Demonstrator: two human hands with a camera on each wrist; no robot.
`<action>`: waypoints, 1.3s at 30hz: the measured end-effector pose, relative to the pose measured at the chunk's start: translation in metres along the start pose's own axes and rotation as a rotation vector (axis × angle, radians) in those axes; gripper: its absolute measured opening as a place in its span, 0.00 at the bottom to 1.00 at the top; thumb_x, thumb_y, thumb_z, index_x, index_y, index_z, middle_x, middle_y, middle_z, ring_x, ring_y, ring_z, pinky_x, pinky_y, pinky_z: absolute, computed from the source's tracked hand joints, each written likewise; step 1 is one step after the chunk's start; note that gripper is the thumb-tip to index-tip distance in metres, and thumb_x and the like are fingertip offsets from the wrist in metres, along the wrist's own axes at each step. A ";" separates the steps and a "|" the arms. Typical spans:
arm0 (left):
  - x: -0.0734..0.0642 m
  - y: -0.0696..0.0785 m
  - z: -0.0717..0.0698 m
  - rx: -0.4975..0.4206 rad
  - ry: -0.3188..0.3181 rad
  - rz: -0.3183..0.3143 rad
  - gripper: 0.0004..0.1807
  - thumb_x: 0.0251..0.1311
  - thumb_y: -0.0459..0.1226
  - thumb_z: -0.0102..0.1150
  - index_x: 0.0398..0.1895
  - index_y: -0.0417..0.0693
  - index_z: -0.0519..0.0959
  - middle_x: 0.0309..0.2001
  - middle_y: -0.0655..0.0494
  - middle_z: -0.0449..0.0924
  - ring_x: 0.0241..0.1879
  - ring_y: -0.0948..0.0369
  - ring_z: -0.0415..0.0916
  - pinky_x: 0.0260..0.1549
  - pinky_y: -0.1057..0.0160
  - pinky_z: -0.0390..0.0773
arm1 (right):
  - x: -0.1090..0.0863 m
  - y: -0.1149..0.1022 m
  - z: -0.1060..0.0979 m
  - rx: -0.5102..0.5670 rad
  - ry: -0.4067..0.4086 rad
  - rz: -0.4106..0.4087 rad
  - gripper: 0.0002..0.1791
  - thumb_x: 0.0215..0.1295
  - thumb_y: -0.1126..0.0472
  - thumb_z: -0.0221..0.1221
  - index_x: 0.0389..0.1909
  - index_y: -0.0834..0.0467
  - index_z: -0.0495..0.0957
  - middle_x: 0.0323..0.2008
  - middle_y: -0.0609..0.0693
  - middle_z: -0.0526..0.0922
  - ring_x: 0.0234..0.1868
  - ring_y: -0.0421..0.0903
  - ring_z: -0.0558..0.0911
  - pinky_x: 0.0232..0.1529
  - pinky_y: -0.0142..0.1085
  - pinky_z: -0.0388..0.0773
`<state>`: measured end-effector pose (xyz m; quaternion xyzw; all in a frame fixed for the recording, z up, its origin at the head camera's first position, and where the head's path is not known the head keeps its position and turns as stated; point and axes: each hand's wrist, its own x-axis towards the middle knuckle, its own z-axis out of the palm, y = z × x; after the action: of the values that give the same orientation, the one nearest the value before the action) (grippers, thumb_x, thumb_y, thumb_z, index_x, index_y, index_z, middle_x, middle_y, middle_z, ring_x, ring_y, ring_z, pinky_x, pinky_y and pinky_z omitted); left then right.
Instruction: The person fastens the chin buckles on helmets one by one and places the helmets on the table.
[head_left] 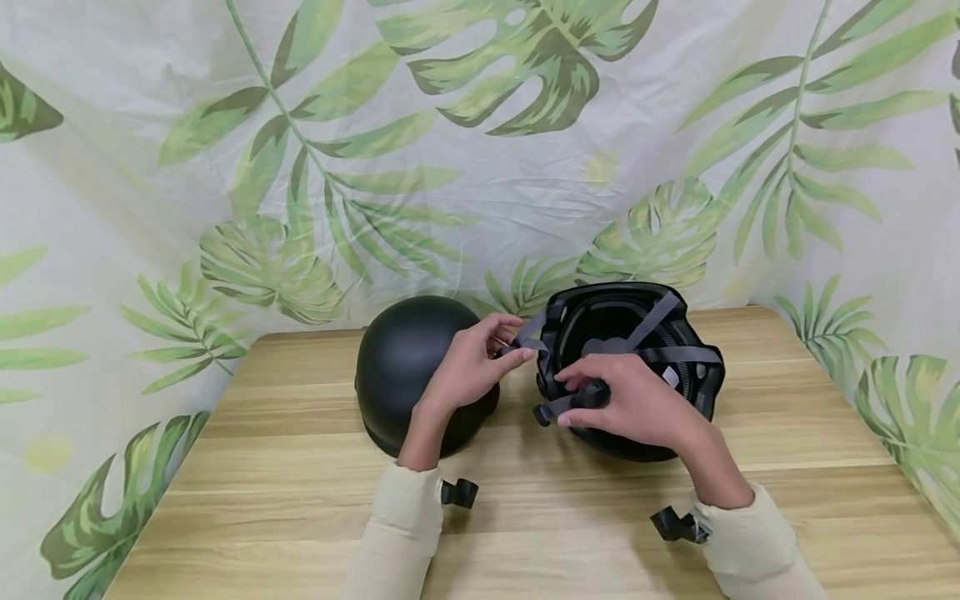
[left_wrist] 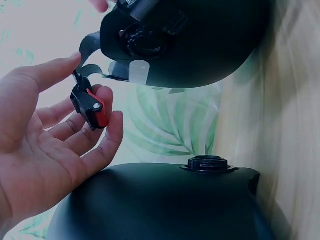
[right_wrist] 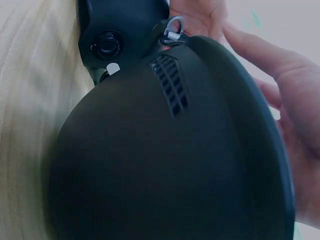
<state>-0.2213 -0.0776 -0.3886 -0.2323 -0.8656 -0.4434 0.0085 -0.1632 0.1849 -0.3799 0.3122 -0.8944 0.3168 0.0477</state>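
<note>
A black helmet (head_left: 633, 450) lies upside down on the table, its padded inside and grey straps (head_left: 660, 321) facing up. My left hand (head_left: 472, 367) holds a black buckle with a red part (left_wrist: 92, 107), on a strap from that helmet's left side; the thumb touches the strap and the fingers curl beneath the buckle. Over the helmet's near left rim, my right hand (head_left: 637, 400) pinches another chin strap (head_left: 558, 407) with a black end piece. In the right wrist view the shell (right_wrist: 150, 150) hides most of these fingers.
A second black helmet (head_left: 412, 358) stands dome up to the left, partly behind my left hand. Both rest on a wood-grain table (head_left: 285, 483). A leaf-patterned cloth (head_left: 360, 192) hangs behind the table's far edge.
</note>
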 end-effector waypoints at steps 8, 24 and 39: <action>-0.001 0.002 -0.007 -0.024 0.015 0.039 0.24 0.69 0.40 0.74 0.66 0.49 0.81 0.55 0.48 0.86 0.54 0.52 0.85 0.57 0.50 0.85 | 0.001 -0.004 0.009 -0.086 0.005 0.018 0.24 0.60 0.52 0.80 0.56 0.52 0.88 0.45 0.43 0.90 0.47 0.43 0.88 0.49 0.43 0.86; -0.005 0.009 -0.017 -0.126 0.260 0.080 0.17 0.67 0.32 0.73 0.57 0.42 0.85 0.50 0.46 0.89 0.30 0.60 0.74 0.32 0.70 0.72 | -0.003 -0.002 -0.003 -0.009 0.102 0.004 0.13 0.72 0.67 0.68 0.54 0.54 0.89 0.38 0.44 0.90 0.38 0.38 0.86 0.37 0.33 0.83; -0.001 0.016 -0.009 -0.414 0.361 0.101 0.24 0.64 0.28 0.74 0.62 0.39 0.80 0.54 0.39 0.89 0.48 0.55 0.88 0.46 0.70 0.85 | -0.004 0.001 -0.014 0.254 0.128 0.105 0.23 0.79 0.73 0.55 0.69 0.54 0.78 0.50 0.56 0.91 0.40 0.48 0.91 0.35 0.33 0.79</action>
<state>-0.2156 -0.0772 -0.3713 -0.1892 -0.7283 -0.6442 0.1370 -0.1626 0.1959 -0.3703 0.2477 -0.8574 0.4486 0.0483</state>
